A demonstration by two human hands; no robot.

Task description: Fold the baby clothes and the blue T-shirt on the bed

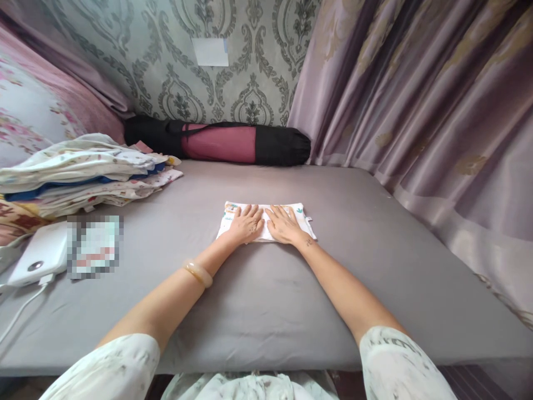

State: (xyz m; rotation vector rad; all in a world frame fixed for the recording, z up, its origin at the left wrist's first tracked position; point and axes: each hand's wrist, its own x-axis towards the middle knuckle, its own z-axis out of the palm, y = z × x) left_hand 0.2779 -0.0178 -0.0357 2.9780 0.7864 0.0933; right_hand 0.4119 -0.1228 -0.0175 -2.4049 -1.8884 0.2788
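Note:
A folded white cloth (265, 235) with green and orange prints lies flat on the grey sheet (266, 300), near the middle of the view. My left hand (248, 223) rests palm down on its left half, fingers stretched forward. On the right half lies my right hand (283, 223), also flat with its fingers out. The two hands are side by side with a narrow gap between the thumbs. A small tag sticks out at the cloth's right edge. The surface beneath my palms is hidden.
A pile of folded clothes (95, 166) lies at the left. Nearer are a white power bank (39, 255) with a cable and a blurred flat item (95, 247). A black and maroon roll bag (219, 143) lies along the wall; curtains (416, 100) hang at the right.

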